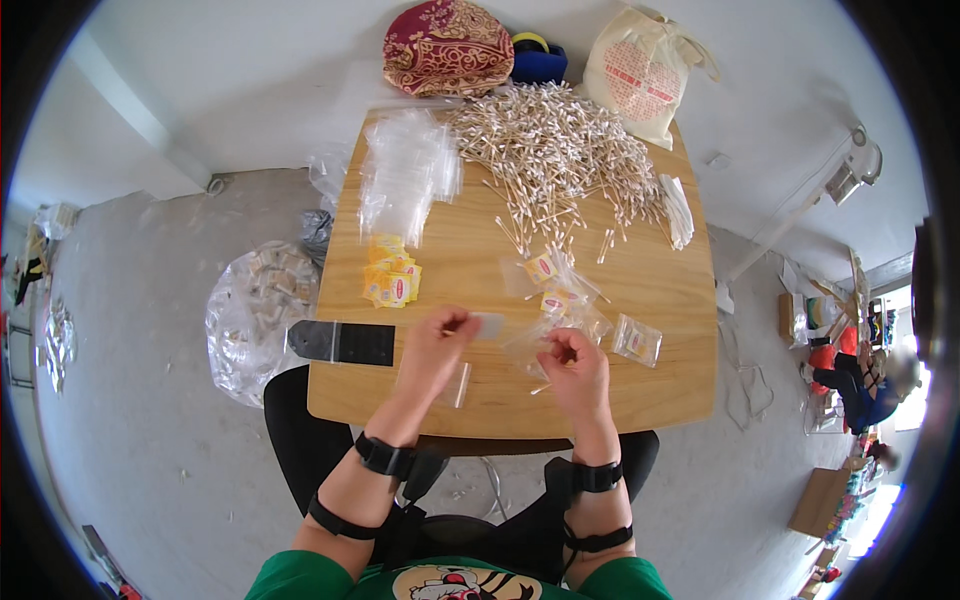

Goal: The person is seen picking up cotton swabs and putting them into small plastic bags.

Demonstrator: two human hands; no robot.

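Observation:
My left hand (436, 350) is closed with thumb and fingertips together on a small pale flat piece (488, 325), perhaps a card or packet; its kind is unclear. My right hand (577, 372) is curled in a pinch at the edge of a clear plastic bag (530, 347); the fingertips partly hide the grip. Just beyond the right hand, yellow-and-white packets (541, 268) lie among more clear bags and loose cotton swabs. A filled clear bag (637, 341) rests to its right. Near my left wrist is a narrow clear bag (455, 385).
A large heap of cotton swabs (560, 150) covers the table's far side, beside stacked clear bags (405, 170). Yellow packets (390, 275) and a black flat strip (365, 344) lie left. A patterned cushion (448, 50), tape dispenser (538, 62) and cloth bag (640, 75) stand behind.

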